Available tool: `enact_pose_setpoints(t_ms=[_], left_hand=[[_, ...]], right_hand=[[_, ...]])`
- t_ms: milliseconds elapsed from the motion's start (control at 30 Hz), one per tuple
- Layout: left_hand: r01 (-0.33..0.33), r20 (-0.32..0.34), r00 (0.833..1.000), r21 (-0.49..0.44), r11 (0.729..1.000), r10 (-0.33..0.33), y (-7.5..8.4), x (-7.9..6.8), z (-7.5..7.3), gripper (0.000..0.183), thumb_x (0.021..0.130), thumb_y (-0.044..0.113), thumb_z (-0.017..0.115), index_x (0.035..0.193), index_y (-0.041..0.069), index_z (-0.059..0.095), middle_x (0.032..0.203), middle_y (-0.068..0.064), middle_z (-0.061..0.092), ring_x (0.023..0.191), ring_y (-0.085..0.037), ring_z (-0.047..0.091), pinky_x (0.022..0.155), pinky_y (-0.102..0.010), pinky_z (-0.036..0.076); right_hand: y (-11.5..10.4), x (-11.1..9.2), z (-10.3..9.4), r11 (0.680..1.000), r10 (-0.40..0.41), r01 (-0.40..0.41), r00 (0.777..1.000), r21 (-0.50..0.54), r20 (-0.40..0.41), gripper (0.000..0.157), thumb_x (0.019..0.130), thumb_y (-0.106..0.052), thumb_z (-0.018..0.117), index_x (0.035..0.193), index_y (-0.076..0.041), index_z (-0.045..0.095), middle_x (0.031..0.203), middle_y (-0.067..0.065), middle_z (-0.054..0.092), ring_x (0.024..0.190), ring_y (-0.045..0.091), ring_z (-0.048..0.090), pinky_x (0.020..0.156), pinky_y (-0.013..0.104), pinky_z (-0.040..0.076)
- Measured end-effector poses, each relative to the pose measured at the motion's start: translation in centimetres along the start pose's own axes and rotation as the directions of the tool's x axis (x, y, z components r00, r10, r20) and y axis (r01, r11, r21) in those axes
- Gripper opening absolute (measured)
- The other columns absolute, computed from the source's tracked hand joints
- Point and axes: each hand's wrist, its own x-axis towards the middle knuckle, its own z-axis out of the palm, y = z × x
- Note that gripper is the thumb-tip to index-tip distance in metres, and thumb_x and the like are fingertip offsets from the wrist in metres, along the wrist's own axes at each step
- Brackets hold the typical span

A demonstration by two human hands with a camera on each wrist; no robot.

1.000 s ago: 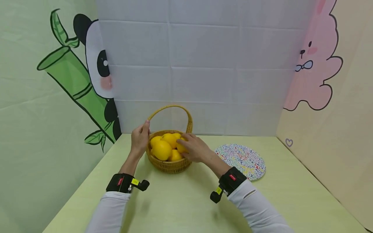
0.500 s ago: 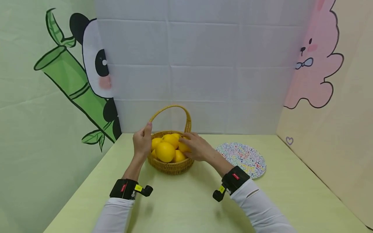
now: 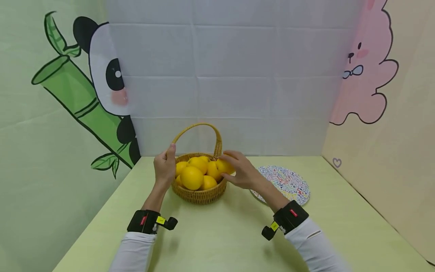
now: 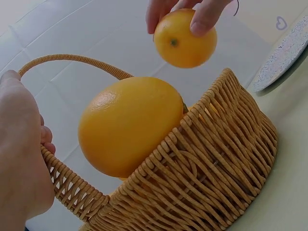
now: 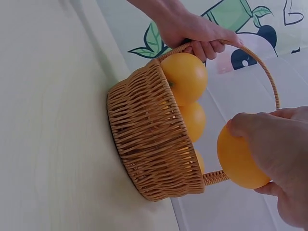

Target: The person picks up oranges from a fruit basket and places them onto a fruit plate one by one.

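A wicker basket (image 3: 200, 197) with a tall arched handle (image 3: 218, 141) stands near the back of the table, filled with several yellow-orange oranges (image 3: 192, 177). My left hand (image 3: 164, 168) grips the left side of the handle, its fingers curled round the wicker as the right wrist view shows. Over the basket's right rim, my right hand (image 3: 242, 172) holds one orange (image 4: 185, 48) between thumb and fingers. In the left wrist view this orange is lifted above the rim, with its stem end showing. A large orange (image 4: 132, 125) fills the near side of the basket there.
A round plate (image 3: 289, 185) with a multicoloured speckled pattern lies on the pale table (image 3: 217, 234) to the right of the basket, partly behind my right forearm. A white cloth backdrop (image 3: 234, 94) rises behind the table, with painted side walls left and right.
My right hand has drawn an orange from among the others, up and to the right toward the rim. My left hand stays on the handle, and the basket has hardly moved.
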Motion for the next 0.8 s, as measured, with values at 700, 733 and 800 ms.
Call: enact_pose_setpoints(t_ms=[700,733,800], left_hand=[[0.001,0.024,1.000,0.002,1.000,-0.001,-0.2,0.2,-0.1,0.067,0.103,0.063,0.046,0.061,0.011,0.036,0.052,0.005,0.029,0.042,-0.013,0.026,0.040,-0.024,0.018],[0.000,0.027,1.000,0.002,1.000,0.000,-0.3,0.2,-0.1,0.068,0.103,0.063,0.046,0.061,0.011,0.036,0.052,0.005,0.029,0.042,-0.013,0.026,0.040,-0.024,0.018],[-0.001,0.030,1.000,0.005,1.000,0.001,-0.2,0.2,0.0,0.068,0.103,0.062,0.046,0.061,0.011,0.036,0.052,0.005,0.029,0.042,-0.013,0.025,0.040,-0.024,0.018]], right_hand=[[2.5,-7.7,-6.6,0.984,0.149,-0.137,0.983,0.113,-0.110,0.058,0.082,-0.012,0.086,0.134,-0.002,0.063,0.142,0.016,0.055,0.122,0.027,0.057,0.093,0.043,0.056],[2.9,-8.0,-6.7,0.983,0.163,-0.151,0.981,0.109,-0.110,0.058,0.082,-0.013,0.086,0.134,-0.002,0.063,0.141,0.016,0.056,0.122,0.027,0.057,0.094,0.043,0.056],[3.9,-8.7,-7.0,0.979,0.188,-0.178,0.976,0.099,-0.109,0.058,0.082,-0.013,0.086,0.134,-0.002,0.062,0.140,0.015,0.057,0.121,0.026,0.057,0.093,0.044,0.056]])
